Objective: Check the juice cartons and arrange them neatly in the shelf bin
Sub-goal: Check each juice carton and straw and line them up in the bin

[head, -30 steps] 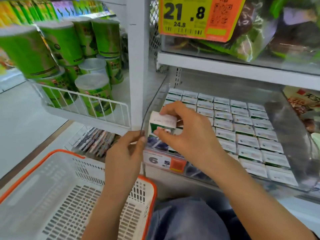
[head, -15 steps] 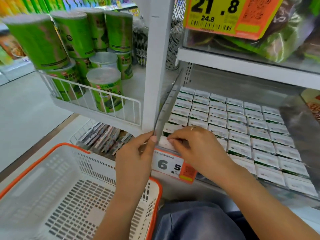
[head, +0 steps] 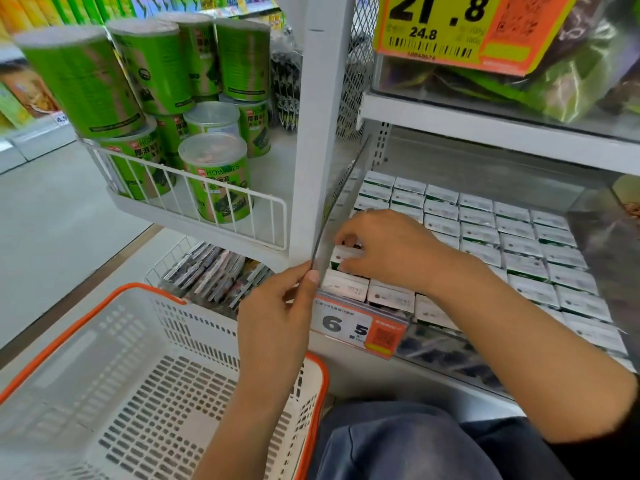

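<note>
Several rows of small white-topped juice cartons (head: 512, 233) fill the clear shelf bin (head: 446, 344). My right hand (head: 388, 249) reaches into the bin's front left corner and grips one carton (head: 341, 254) in the second row, its top standing a little above its neighbours. My left hand (head: 277, 317) pinches the front end of the bin's clear left divider wall (head: 336, 206) between thumb and fingers. The front row of cartons (head: 346, 287) sits just behind a price tag (head: 356, 329) reading 6.5.
A white basket with an orange rim (head: 145, 382) sits below my left arm. Left of the white upright post (head: 322, 133), a wire rack holds green tins (head: 214, 174). A shelf with bagged goods and a yellow 21.8 tag (head: 450, 26) hangs overhead.
My right hand set a carton down into the front corner, then moved back to the second row and took hold of a carton there. My left hand kept hold of the divider.
</note>
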